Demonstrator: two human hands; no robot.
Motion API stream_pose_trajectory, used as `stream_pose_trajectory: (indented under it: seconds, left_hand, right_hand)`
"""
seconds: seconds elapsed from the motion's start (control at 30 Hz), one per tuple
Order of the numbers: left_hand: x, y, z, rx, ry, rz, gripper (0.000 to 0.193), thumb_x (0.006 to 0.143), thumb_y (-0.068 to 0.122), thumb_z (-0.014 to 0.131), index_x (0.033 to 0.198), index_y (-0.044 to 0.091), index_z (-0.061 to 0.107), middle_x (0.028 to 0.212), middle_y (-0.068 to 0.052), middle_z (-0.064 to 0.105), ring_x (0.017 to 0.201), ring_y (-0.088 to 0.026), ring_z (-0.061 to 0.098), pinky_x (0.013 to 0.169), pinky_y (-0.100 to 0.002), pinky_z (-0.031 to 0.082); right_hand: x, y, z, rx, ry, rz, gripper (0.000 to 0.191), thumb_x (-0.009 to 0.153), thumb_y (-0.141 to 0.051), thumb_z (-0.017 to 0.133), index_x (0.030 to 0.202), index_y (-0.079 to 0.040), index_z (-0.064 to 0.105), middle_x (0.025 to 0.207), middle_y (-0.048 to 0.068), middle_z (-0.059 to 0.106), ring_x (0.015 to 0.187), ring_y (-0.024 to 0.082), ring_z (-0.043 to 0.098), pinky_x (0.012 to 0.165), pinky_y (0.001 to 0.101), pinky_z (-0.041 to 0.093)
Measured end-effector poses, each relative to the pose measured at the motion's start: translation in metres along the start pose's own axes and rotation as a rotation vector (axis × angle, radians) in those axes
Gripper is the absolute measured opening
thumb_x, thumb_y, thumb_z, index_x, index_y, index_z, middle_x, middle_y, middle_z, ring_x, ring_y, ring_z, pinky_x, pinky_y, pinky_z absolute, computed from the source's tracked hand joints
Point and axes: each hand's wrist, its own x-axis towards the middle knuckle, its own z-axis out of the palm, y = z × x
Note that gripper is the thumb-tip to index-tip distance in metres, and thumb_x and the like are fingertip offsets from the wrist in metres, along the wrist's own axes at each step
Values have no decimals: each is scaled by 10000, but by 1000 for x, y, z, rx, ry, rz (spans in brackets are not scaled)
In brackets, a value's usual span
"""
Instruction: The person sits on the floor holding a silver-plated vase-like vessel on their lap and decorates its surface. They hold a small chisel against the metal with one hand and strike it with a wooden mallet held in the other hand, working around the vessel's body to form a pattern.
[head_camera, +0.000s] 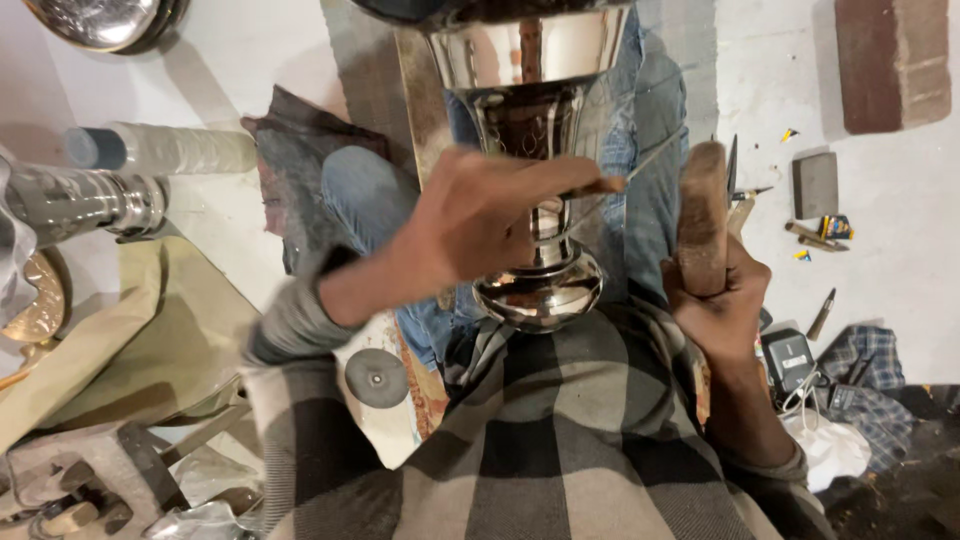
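My left hand (480, 215) pinches a thin chisel (640, 170) against the polished metal vase (535, 150); at three o'clock, my right hand (715, 300) grips the wooden mallet (702, 215), raised to strike.

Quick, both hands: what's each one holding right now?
Left hand: closed on a thin metal chisel set against the shiny metal vase.
Right hand: closed on a wooden mallet.

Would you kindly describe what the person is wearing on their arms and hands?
Both hands, the left hand and the right hand, are bare, with no gloves; no rings or watch show. The arms are covered by long sleeves of a grey and black wide-checked top with ribbed grey cuffs; the left sleeve is pushed up the forearm.
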Motion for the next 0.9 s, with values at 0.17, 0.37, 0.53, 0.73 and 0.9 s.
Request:
stream_pose_trajectory:
  seconds: [0.17,0.37,0.53,0.73,0.9]
  left_hand:
    - [-27,12,32,-109,482,-153,404,943,-157,583,1310,8,621,1175,-156,741,951,-239,807,812,-298,651]
    - [-31,18,47,-62,624,-281,314,912,-165,620,1181,-12,675,1115,-143,760,879,-200,809,763,-262,627]
    - [-28,20,51,-71,681,-265,341,900,-174,595,1185,-4,674,1097,-154,761,895,-209,806,743,-264,634]
    - [-26,26,47,-15,616,-320,390,871,-172,589,1198,20,680,997,-112,762,869,-207,802,727,-278,618]
    - [-25,21,32,-35,437,-237,474,806,-154,559,1244,9,637,1036,-148,746,900,-245,783,741,-308,616]
  right_hand:
    - [32,3,-6,5,-103,-47,181,838,-33,789,879,-9,613,789,6,624,687,49,546,632,231,440]
    - [106,-71,-18,-10,-290,-298,184,791,-80,800,838,-4,639,680,12,625,509,68,569,418,217,446]
    - [137,-164,-35,-411,-440,-403,270,776,-61,855,884,64,641,642,143,567,545,221,545,470,357,390]
    - [149,-186,-40,-1005,-499,-747,388,611,-118,818,960,-29,673,656,120,633,590,271,655,557,413,502]
    - [148,-167,-41,-1364,-625,-512,335,696,-287,840,938,-126,674,601,46,630,578,200,666,550,370,518]
